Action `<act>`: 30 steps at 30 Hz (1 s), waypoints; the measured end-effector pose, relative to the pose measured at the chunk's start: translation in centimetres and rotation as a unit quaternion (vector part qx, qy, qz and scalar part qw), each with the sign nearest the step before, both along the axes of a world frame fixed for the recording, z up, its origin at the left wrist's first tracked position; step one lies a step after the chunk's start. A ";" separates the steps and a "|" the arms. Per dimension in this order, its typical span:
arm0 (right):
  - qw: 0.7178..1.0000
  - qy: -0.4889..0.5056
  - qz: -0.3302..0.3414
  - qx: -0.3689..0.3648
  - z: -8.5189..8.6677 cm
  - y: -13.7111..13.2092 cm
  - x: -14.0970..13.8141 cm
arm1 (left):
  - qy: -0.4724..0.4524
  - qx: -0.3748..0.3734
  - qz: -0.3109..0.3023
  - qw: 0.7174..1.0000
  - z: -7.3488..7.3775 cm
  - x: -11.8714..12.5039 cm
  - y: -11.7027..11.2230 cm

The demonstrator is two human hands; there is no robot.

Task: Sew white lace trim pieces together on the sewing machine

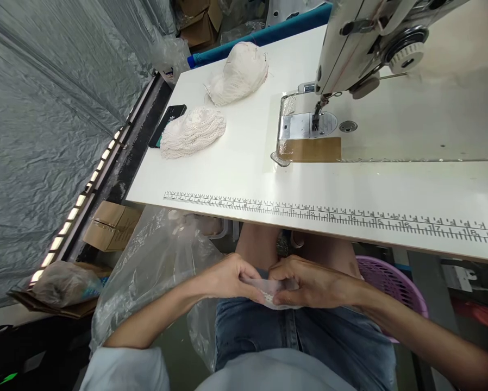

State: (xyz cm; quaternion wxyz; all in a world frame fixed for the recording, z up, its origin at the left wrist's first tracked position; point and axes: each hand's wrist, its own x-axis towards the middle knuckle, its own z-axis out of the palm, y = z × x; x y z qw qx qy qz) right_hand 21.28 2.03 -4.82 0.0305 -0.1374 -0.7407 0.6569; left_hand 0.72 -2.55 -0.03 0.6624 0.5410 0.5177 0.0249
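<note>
Both your hands are low in your lap, below the table edge. Left hand [230, 278] and right hand [315, 282] meet on a small clear bag [273, 297]; the fingers of each are curled in narrow and pinch its upper edge from either side, fingertips close together. White grains sit in the bottom of the bag; too small to tell what they are. The bag hangs just above your denim shorts [309, 336], between your thighs. Beside your left forearm, a large clear plastic sack [146, 271] slumps toward the floor; whether it touches the arm, cannot tell. Behind your right wrist, a purple basket [390, 282] stands under the table. Above, the white table [236, 168] carries a printed ruler strip [329, 214] along its near edge. On the far left part of the top lie two heaps of white lace pieces, one nearer [193, 132] and one farther [239, 73], well apart from your hands; a black phone [168, 124] lies at the table's left edge, touching the nearer heap. The sewing machine [370, 49] stands to the right, needle over its metal plate [305, 126]. A cardboard box [111, 225] sits on the floor to the left.
</note>
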 end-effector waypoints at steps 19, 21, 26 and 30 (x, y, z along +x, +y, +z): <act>0.998 -0.004 -0.021 -0.053 -0.5 0.2 1.6 | -0.033 -0.062 0.057 0.996 -0.9 -0.7 -0.6; 0.999 -0.005 -0.015 -0.039 -0.6 0.3 1.7 | -0.033 -0.063 0.061 0.996 -0.9 -0.9 -0.7; 0.963 -0.037 -0.152 0.218 -0.2 -1.2 1.1 | -0.046 -0.062 0.112 0.991 -0.3 -1.7 -0.8; 0.850 0.010 -0.278 0.448 1.1 -4.1 -1.9 | -0.051 -0.008 0.309 0.950 0.2 -1.8 -0.4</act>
